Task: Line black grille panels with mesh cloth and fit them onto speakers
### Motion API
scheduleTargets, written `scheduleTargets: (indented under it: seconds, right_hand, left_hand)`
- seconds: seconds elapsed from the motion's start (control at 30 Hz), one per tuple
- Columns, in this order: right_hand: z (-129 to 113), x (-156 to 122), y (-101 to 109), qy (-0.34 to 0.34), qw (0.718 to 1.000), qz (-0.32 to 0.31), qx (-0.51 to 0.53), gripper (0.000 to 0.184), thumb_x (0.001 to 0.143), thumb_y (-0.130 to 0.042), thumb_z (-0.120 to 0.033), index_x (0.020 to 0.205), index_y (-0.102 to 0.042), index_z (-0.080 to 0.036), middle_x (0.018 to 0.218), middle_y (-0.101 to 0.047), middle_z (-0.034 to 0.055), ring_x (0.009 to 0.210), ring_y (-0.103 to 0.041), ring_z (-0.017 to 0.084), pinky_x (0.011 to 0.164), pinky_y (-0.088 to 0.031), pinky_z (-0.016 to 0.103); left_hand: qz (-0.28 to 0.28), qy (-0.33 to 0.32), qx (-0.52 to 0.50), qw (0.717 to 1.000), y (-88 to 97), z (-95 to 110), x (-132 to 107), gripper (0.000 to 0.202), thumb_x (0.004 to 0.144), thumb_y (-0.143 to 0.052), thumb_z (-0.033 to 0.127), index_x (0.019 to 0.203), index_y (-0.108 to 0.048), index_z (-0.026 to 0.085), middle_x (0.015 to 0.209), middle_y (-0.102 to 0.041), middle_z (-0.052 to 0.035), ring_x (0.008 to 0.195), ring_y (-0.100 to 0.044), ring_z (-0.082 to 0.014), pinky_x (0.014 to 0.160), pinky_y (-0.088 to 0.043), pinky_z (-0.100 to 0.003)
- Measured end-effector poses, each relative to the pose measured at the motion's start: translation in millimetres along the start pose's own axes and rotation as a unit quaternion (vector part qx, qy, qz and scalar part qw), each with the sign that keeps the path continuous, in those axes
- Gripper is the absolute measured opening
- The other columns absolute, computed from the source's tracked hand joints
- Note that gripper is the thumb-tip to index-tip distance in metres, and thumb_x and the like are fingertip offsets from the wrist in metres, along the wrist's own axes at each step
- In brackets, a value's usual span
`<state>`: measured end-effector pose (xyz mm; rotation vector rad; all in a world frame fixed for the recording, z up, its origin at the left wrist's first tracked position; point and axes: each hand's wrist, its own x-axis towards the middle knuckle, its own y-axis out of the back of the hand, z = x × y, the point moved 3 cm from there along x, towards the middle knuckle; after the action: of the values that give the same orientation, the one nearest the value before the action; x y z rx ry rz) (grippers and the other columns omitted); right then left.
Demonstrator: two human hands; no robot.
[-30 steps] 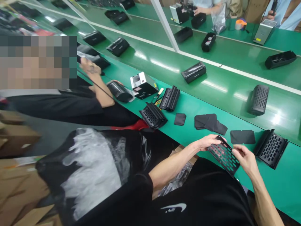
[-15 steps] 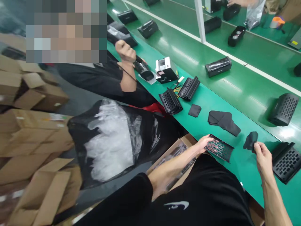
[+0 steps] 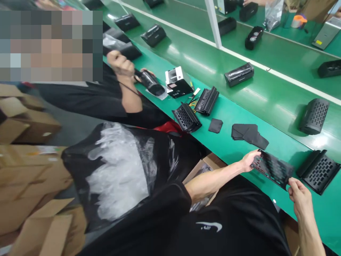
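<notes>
My left hand [image 3: 252, 160] is closed on the left end of a black perforated speaker grille [image 3: 262, 168], tilted just above the bench's near edge. At its other end my right hand [image 3: 300, 195] pinches a thin black cloth piece [image 3: 281, 166], which is motion-blurred and lies over or just above the grille. Whether the cloth touches the grille I cannot tell. Beyond them a fanned stack of black cloth pieces [image 3: 247, 134] rests on the green bench, with a smaller cloth stack [image 3: 215, 125] to its left. Another grille housing [image 3: 321, 172] sits right of my right hand.
Two open speaker housings [image 3: 186, 118] with wires and a black-and-white box [image 3: 179, 82] stand farther left. Beside me a co-worker's hand [image 3: 121, 64] is raised near a cylindrical speaker [image 3: 152, 82]. Speakers [image 3: 314, 116] line the green surface beyond. A black plastic bag [image 3: 160, 167] and cartons [image 3: 32, 170] lie left.
My right hand has brought the cloth piece left to the grille. My left hand has shifted the grille to the right. The camera view has turned slightly right.
</notes>
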<state>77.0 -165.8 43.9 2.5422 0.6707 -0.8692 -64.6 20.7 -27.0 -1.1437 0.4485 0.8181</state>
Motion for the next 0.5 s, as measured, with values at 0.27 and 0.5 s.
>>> scheduleTargets:
  seconds: [0.27,0.5]
  right_hand:
    - [8,-6,25,-0.018,0.999,0.033,-0.027,0.056,0.062,-0.082,-0.069,0.084,-0.067,-0.020,0.073,-0.066,0.0023,0.056,-0.058,0.016,0.042,-0.038,0.024]
    - [9,2,23,-0.014,1.000,-0.001,-0.008,0.068,0.051,-0.093,-0.067,0.093,-0.068,-0.020,0.078,-0.068,0.0004,0.063,-0.061,0.017,0.051,-0.051,0.027]
  left_hand:
    - [-0.025,-0.046,0.113,0.992,-17.9,8,-22,0.051,0.050,-0.096,0.019,0.094,-0.070,0.016,0.085,-0.071,0.0013,0.078,-0.063,-0.0125,0.080,-0.050,-0.027]
    - [-0.029,-0.020,0.149,0.988,-22.3,8,-30,0.035,0.057,-0.072,0.014,0.091,-0.067,0.019,0.075,-0.065,0.0040,0.066,-0.056,-0.0119,0.063,-0.044,-0.024]
